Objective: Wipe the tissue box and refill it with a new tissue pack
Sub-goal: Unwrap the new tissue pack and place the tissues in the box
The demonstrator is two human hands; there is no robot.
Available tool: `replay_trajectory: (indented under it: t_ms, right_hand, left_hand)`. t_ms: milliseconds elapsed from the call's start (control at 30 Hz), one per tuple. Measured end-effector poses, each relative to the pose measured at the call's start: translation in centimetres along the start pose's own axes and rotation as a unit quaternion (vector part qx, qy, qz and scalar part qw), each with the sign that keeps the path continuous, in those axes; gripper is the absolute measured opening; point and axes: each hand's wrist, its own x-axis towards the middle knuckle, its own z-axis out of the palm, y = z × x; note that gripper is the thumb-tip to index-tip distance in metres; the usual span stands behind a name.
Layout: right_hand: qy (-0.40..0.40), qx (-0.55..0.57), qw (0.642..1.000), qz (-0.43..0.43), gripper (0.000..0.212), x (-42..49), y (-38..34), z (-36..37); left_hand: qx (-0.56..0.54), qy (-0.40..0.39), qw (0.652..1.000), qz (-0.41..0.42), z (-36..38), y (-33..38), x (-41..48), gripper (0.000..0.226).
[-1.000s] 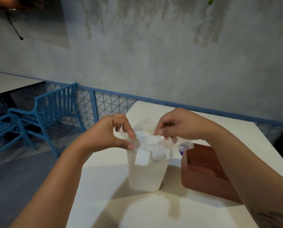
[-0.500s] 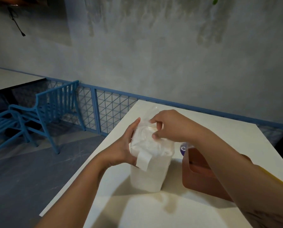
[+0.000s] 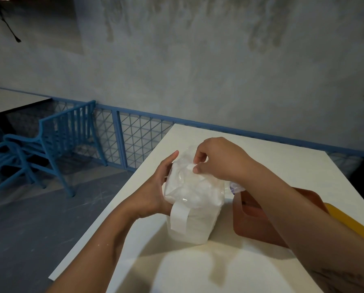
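While left hand [image 3: 151,191] grips the tissue pack [image 3: 194,193], right hand [image 3: 219,159] pinches its wrapper [image 3: 185,163] (tissues [image 3: 198,226] inside), tissue box [image 3: 253,225] beside.

Both hands [image 3: 155,187] on upright tissue pack [image 3: 192,208]

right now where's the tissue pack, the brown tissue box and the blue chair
tissue pack [image 3: 198,227], head view, on its white lower front face
tissue box [image 3: 250,227], head view, on its brown near wall
blue chair [image 3: 71,127], head view, on its slatted backrest
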Motion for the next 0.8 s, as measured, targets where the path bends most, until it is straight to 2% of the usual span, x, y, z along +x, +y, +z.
replay_trajectory:
  t_ms: [233, 333, 500, 567, 733, 800]
  right_hand:
    - [0.054, -0.062, 0.996, -0.020, 0.015, -0.2, -0.2, 0.5]
    - [0.028, -0.042, 0.998, -0.036, 0.015, -0.4, -0.2, 0.3]
    - [-0.032, -0.038, 0.999, -0.015, 0.033, -0.6, 0.1, -0.1]
    - [-0.054, -0.025, 0.998, -0.005, 0.033, -0.6, 0.2, -0.2]
    - [-0.018, 0.038, 0.999, -0.013, 0.018, -0.9, 0.1, -0.4]
    - [-0.024, 0.032, 0.999, -0.015, 0.021, -1.3, 0.0, -0.4]
  left_hand:
    - [-0.003, -0.003, 1.000, 0.006, -0.1, 0.0, 0.0, 0.116]
    - [-0.001, -0.004, 1.000, 0.008, 0.0, -0.2, 0.0, 0.120]
    - [0.016, -0.011, 1.000, 0.004, 0.0, -0.1, -0.2, 0.120]
    - [0.017, -0.013, 1.000, 0.003, 0.0, -0.1, -0.3, 0.122]
    - [0.007, -0.017, 1.000, 0.002, 0.1, -0.1, -0.8, 0.129]
    - [-0.002, -0.026, 1.000, -0.004, 0.1, 0.1, -0.9, 0.130]
